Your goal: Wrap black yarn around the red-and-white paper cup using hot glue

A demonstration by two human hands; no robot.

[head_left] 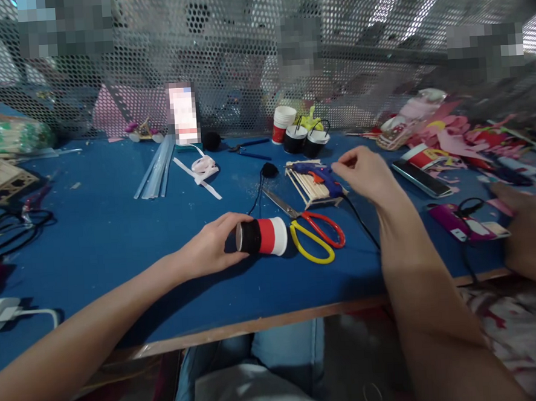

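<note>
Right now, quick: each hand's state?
Left hand: closed on the black-red-white cup.
Right hand: partly curled beside the blue glue gun; can't tell if gripping.

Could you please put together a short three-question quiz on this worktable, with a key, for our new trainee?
1. Which end of the banded cup is the left hand holding: (a) white, (b) black, (c) neither?
2. True or false: the blue glue gun rests on a small rack of sticks.
3. Fill in: the scissors have one yellow handle loop and one ____ loop.
Key: 1. b; 2. true; 3. red.
</note>
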